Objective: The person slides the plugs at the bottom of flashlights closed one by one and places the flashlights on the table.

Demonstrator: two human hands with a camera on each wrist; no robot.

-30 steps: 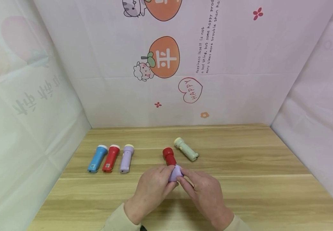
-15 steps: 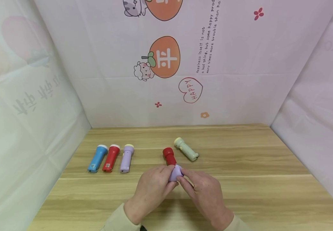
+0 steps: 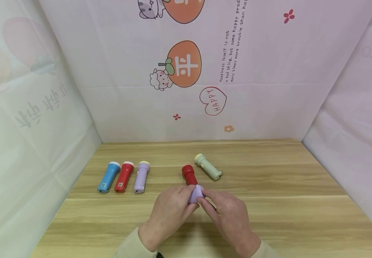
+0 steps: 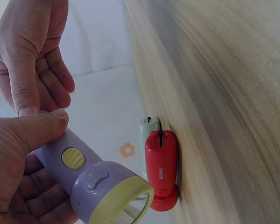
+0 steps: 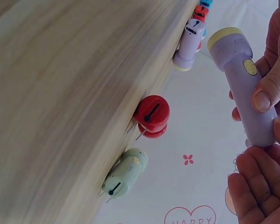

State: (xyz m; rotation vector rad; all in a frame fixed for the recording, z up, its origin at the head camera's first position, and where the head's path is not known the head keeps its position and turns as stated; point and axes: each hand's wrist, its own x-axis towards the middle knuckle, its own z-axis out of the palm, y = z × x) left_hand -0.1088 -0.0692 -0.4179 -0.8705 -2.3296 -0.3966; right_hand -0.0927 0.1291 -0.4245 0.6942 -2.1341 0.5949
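Note:
A purple flashlight [image 4: 70,154] with a yellow lens rim and yellow switch is held above the table. My left hand [image 3: 169,208] grips its body, with the thumb near the switch in the left wrist view. At the tail end, my right hand [image 3: 227,215] pinches it between thumb and fingers. Just beyond the hands lies a red flashlight [image 3: 189,175], partly hidden by them in the head view. Behind it to the right is a pale green flashlight [image 3: 208,167]. Thin metal prongs [image 5: 141,132] stick out from the red one's tail.
To the left, a blue flashlight [image 3: 109,177], another red flashlight [image 3: 124,177] and another purple flashlight [image 3: 141,177] lie side by side, lens ends away. The wooden table [image 3: 285,200] ends at a printed cloth wall [image 3: 263,107]; plain cloth [image 3: 37,161] hangs on both sides.

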